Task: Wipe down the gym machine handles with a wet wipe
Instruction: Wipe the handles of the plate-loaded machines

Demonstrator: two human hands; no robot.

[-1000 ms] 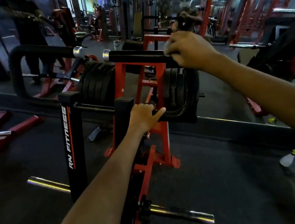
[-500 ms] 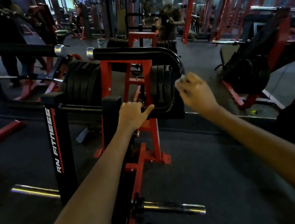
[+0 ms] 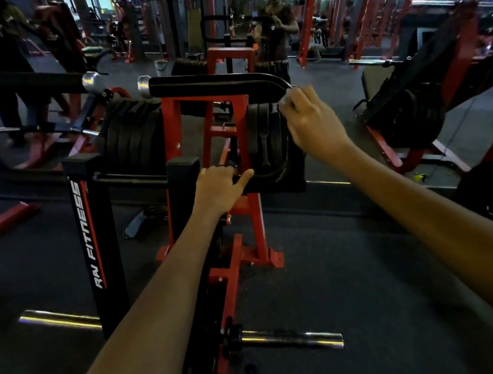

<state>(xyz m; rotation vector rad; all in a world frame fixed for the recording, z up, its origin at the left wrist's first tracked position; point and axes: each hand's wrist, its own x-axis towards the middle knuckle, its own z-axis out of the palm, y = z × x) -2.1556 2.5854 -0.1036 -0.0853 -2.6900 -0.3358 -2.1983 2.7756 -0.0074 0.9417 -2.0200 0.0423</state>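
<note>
A red and black gym machine stands before me. Its right black padded handle runs across the top and curves down at its right end. My right hand sits at that downward bend, fingers curled round a small pale wet wipe that barely shows at the fingertips. My left hand grips the lower black bar of the machine beside the red frame. A second padded handle with a chrome end cap lies to the left.
Black weight plates hang behind the frame. A black post marked RN FITNESS stands at left, with chrome bars low on the floor. More red machines fill the right side. A mirror ahead reflects a person.
My right hand slid from the top of the padded handle down around its curved right end. The left hand kept its grip on the lower bar. The view shifted slightly right.
</note>
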